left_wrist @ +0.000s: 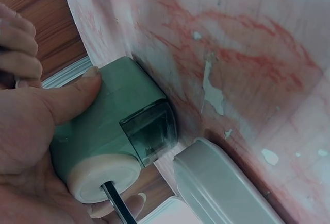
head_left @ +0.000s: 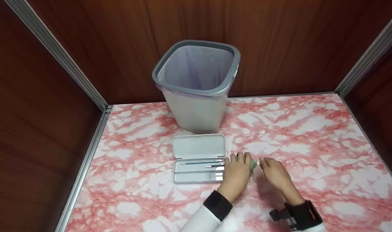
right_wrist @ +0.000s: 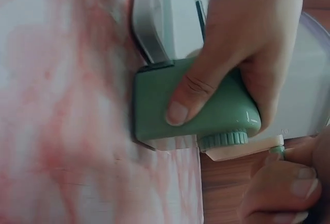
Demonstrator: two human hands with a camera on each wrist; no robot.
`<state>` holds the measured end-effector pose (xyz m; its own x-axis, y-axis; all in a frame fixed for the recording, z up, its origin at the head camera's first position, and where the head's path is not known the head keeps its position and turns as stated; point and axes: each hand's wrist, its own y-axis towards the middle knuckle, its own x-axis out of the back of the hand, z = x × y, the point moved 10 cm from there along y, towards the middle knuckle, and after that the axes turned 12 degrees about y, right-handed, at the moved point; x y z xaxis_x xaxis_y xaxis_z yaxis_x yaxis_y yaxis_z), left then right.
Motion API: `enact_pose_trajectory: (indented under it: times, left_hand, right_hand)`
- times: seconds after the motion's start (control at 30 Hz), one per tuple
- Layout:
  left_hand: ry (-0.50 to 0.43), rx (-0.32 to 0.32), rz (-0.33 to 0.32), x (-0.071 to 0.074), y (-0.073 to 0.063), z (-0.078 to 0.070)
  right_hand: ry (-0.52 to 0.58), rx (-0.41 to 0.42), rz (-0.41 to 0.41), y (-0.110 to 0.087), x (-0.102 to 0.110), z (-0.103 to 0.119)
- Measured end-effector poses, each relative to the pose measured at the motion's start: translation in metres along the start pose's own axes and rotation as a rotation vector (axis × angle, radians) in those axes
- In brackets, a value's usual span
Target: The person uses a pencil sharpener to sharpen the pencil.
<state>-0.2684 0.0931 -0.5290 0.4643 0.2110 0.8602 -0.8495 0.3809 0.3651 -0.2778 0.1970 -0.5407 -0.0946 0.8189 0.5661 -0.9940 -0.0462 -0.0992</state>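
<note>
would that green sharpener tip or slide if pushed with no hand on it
The green sharpener would probably slide rather than roll, since it looks flat underneath. It may wobble when cranked, because the crank handle juts from one end, though the left hand gripping it should limit that. It looks rigid, so squeezing likely won't flex it.

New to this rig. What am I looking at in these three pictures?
No robot here: a person works bare-handed. The wide picture comes from a camera worn on the head, looking forward and down; the two close-ups come from cameras on the left and right wrists. On the red-and-white table, an open pencil case lies in front of a bag-lined bin. The left hand grips a green sharpener; a dark stick, probably a pencil, sits in its round opening. The right hand pinches the end of the sharpener's crank.
</note>
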Motion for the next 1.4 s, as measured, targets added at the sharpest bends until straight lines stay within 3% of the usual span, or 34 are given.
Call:
enact_pose_trajectory:
  times: [0.37,0.63,0.87,1.1,1.4]
  left_hand:
    - [-0.006,0.007,-0.023,0.001,-0.001,0.001]
    - [-0.008,0.007,-0.044,0.002,-0.001,0.001]
    - [-0.014,0.004,-0.012,-0.002,0.0,0.0]
    - [-0.026,-0.007,0.031,-0.005,0.001,0.0]
    - [-0.009,0.004,0.042,-0.003,-0.001,0.0]
  right_hand:
    - [0.044,0.008,0.039,0.04,-0.005,-0.002]
    - [0.037,-0.001,0.086,0.056,-0.017,-0.018]
    - [0.008,-0.037,0.102,0.056,-0.026,-0.034]
    - [-0.023,-0.065,0.17,0.049,-0.033,-0.046]
    - [-0.181,-0.085,0.177,0.031,-0.035,-0.051]
